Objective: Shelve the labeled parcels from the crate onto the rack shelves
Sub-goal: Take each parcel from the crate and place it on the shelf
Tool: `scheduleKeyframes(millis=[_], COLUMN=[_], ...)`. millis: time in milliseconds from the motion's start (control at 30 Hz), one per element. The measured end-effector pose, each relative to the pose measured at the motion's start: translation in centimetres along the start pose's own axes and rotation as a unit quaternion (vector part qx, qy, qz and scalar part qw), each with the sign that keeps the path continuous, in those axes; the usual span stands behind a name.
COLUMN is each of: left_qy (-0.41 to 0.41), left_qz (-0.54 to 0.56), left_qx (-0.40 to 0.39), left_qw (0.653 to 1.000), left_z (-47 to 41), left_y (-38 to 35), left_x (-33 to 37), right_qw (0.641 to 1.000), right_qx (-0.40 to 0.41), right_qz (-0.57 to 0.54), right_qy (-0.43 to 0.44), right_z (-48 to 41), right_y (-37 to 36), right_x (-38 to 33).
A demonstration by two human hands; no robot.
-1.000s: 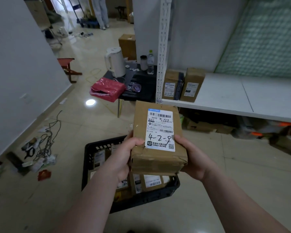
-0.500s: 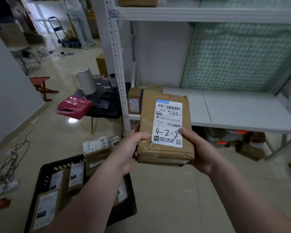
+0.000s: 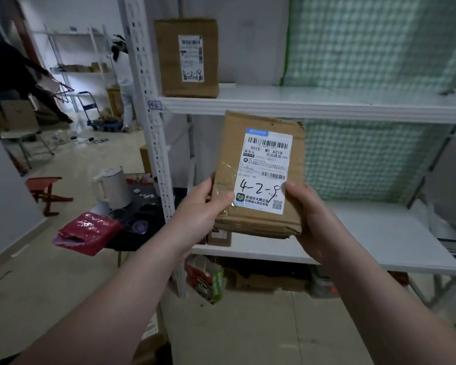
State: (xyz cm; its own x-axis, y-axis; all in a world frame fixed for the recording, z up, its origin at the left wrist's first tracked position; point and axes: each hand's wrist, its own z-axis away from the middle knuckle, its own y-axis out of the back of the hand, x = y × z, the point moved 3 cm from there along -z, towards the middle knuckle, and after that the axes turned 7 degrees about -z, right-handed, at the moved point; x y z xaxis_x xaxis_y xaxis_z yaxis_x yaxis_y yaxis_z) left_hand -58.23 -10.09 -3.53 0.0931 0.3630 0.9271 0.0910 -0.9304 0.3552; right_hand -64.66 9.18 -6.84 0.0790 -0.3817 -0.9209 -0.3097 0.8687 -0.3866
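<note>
**A:** Now, where is the parcel?

**B:** Brown cardboard parcel [image 3: 258, 175], held up in front of the rack [image 3: 166, 201] with its label towards the camera. It is in the air between the upper shelf [image 3: 327, 106] and the lower shelf [image 3: 366, 233], resting on neither. Handwritten on the label: 4-2-9.

**A:** Hands?

**B:** Left hand [image 3: 203, 209] grips the lower left edge, thumb on the front face over the clear tape. Right hand [image 3: 308, 214] grips the lower right edge, thumb tip at the label's right margin. The fingers [image 3: 291, 187] of both hands are closed round the parcel. Those behind it are hidden.

**A:** What is on the rack?

**B:** A taller parcel [image 3: 187, 57] stands upright at the left end of the upper shelf, just beside the white perforated upright [image 3: 140, 61]. Its label seems to read 4-2-19. A tag [image 3: 154, 104] at that shelf's front corner reads 4-2. A small parcel [image 3: 220, 237] sits on the lower shelf, mostly hidden behind the held one. Green mesh [image 3: 379, 48] hangs behind the shelves.

**A:** Surroundings?

**B:** Left of the rack, a low black desk [image 3: 148, 214] carries a white kettle [image 3: 113, 188]. A red bag [image 3: 87, 234] lies at its near corner. A red stool [image 3: 45, 185] stands further left. A person [image 3: 123, 72] in white stands far back.
</note>
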Motion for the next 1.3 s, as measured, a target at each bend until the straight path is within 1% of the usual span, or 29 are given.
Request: scheduleKeyframes(millis=[100,233,333,500,600,700,767,867,967,1067,1133,1233,1300], left_qy=[-0.038,-0.094,-0.132,-0.172,-0.181,-0.191,-0.198,-0.199,-0.193,-0.189,-0.196,-0.212,-0.213], left_qz=[-0.044,-0.074,-0.092,-0.100,-0.110,-0.143,-0.163,-0.182,-0.194,-0.201,-0.200,-0.206,-0.214], left_qx=[0.010,0.047,0.084,0.116,0.129,0.165,0.181,0.199,0.200,0.202,0.218,0.248,0.253], left_qw=[0.998,0.992,0.983,0.973,0.969,0.957,0.950,0.942,0.941,0.940,0.935,0.923,0.919], left_z=[-3.8,-10.1,-15.6,-24.3,-28.3,-31.5,-33.2,-35.5,-37.2,-38.6,-39.2,-39.8,-40.3], left_y=[0.3,1.6,3.4,5.5,5.8,5.8,5.7,5.6,5.6,5.5,5.4,5.2,5.1], left_x=[1.5,3.5,5.1,7.4,8.2,8.4,8.3,7.7,6.7,6.0,5.7,5.0,4.4], right_qw=[0.999,0.992,0.986,0.968,0.954,0.939,0.925,0.893,0.866,0.840,0.815,0.767,0.755], right_qx=[-0.023,-0.048,-0.022,0.010,0.034,0.040,0.051,0.073,0.067,0.070,0.081,0.065,0.051], right_qz=[0.007,0.049,0.079,0.125,0.162,0.197,0.222,0.278,0.330,0.360,0.373,0.416,0.446], right_qy=[0.042,0.110,0.148,0.219,0.250,0.278,0.305,0.347,0.370,0.399,0.437,0.484,0.479], right_z=[-4.1,-10.8,-16.1,-23.3,-26.9,-29.8,-31.7,-34.2,-36.2,-37.8,-38.3,-38.7,-39.1], right_y=[-0.1,-0.8,-1.8,-3.1,-2.7,-2.3,-1.9,-1.3,-0.9,-0.5,-0.5,-0.7,-0.7], right_x=[-2.6,-6.4,-9.6,-13.9,-15.4,-16.4,-16.7,-16.5,-15.6,-15.1,-14.8,-14.1,-13.3])
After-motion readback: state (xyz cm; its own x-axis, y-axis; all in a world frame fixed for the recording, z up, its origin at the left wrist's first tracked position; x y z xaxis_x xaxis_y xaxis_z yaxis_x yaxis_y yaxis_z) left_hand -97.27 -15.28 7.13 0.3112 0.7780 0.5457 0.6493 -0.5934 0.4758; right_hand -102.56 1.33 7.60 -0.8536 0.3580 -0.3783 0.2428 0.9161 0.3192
